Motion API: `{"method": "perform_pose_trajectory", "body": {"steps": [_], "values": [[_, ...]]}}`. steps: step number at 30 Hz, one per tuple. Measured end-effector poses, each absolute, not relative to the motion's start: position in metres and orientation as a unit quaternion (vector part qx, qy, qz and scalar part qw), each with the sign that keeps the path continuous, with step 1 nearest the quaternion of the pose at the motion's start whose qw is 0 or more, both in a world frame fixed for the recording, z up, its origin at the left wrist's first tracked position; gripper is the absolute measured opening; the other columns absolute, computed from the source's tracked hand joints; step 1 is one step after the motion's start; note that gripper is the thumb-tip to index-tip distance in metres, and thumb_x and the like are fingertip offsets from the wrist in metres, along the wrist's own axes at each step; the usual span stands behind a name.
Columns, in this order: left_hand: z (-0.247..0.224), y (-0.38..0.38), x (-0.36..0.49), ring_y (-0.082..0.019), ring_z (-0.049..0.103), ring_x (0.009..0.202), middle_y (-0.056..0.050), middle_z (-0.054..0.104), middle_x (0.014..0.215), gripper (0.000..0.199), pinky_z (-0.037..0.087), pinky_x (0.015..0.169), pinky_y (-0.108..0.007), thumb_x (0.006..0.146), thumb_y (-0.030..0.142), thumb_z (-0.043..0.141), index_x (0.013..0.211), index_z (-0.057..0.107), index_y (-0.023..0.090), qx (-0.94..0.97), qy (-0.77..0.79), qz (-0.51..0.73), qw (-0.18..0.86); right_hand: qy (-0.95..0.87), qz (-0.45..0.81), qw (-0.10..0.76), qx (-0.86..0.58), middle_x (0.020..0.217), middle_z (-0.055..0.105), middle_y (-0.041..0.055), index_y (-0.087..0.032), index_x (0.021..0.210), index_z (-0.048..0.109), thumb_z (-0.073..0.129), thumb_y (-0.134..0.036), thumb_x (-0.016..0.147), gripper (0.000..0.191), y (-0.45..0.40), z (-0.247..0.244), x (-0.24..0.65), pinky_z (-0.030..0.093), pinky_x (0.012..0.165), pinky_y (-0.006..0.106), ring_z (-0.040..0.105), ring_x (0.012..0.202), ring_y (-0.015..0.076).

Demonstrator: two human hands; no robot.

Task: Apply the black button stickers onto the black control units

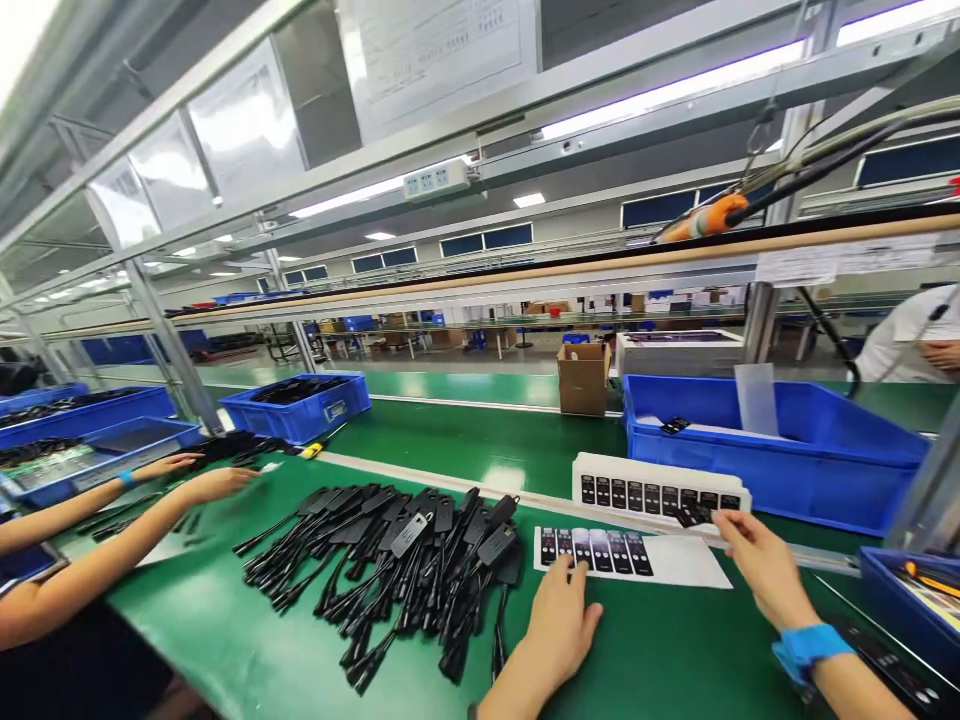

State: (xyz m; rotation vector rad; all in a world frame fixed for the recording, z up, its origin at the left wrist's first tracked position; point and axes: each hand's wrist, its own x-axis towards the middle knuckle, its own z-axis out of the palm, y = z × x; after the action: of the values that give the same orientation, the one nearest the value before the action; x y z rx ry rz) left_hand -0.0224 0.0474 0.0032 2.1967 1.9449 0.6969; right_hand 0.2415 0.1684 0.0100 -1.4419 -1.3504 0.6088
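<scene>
My left hand (559, 620) rests at the lower edge of a white label strip (682, 562). Its fingertips touch the strip by the black printed labels (600, 550), and the thumb is held apart. My right hand (765, 568), with a blue wristband, pinches what looks like a dark label (694, 515) above the strip's right end. Just behind stands a second white label sheet (664, 470) with a row of black labels. Left of my left hand lies a large pile of black cabled devices (405, 550) with flat housings.
A co-worker's hands (214, 485) reach over parts at the left. Blue bins (300, 405) stand along the bench, including a long bin (757, 480) behind the labels. A cardboard box (583, 380) is further back. An orange-handled tool (705, 215) hangs overhead.
</scene>
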Motion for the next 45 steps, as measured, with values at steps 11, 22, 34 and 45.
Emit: {"method": "perform_pose_trajectory", "body": {"steps": [11,22,34,45], "values": [[0.027,0.068,-0.114,-0.032,0.053,0.096,-0.018,0.054,0.102,0.035,0.043,0.082,-0.044,0.089,0.028,0.049,0.115,0.056,0.004,0.527,0.802,0.273,-0.071,-0.587,0.325,0.529,-0.519,0.073,0.058,0.0009,-0.022,0.076,0.06,0.059,-0.059,0.074,0.037,0.068,-0.022,0.209,0.048,0.053,0.024,0.053,0.057,0.0153],[0.046,0.06,-0.102,-0.023,0.059,0.075,-0.006,0.059,0.081,0.022,0.045,0.069,-0.034,0.091,0.031,0.039,0.105,0.05,0.017,0.523,0.717,0.456,0.069,-0.6,0.36,0.535,-0.474,0.07,0.051,-0.0026,-0.024,0.08,0.054,0.054,-0.051,0.085,0.028,0.05,-0.006,0.197,0.046,0.056,0.024,0.053,0.058,0.0145],[0.004,0.015,0.021,-0.006,0.044,0.056,-0.005,0.056,0.08,0.061,0.033,0.049,-0.018,0.068,0.051,0.075,0.106,0.061,0.005,0.141,0.331,0.487,0.796,-0.57,0.409,0.539,-0.467,0.07,0.047,-0.0047,-0.024,0.089,0.05,0.051,-0.048,0.091,0.024,0.039,0.003,0.203,0.041,0.057,0.024,0.05,0.057,0.0113],[0.0,-0.004,0.033,-0.006,0.049,0.051,0.005,0.053,0.066,0.063,0.043,0.052,-0.02,0.059,0.041,0.085,0.106,0.056,0.01,0.369,0.452,0.419,0.695,-0.55,0.455,0.541,-0.444,0.071,0.047,-0.0052,-0.025,0.09,0.051,0.053,-0.042,0.092,0.017,0.028,0.009,0.206,0.042,0.053,0.022,0.049,0.054,0.0094]]}}
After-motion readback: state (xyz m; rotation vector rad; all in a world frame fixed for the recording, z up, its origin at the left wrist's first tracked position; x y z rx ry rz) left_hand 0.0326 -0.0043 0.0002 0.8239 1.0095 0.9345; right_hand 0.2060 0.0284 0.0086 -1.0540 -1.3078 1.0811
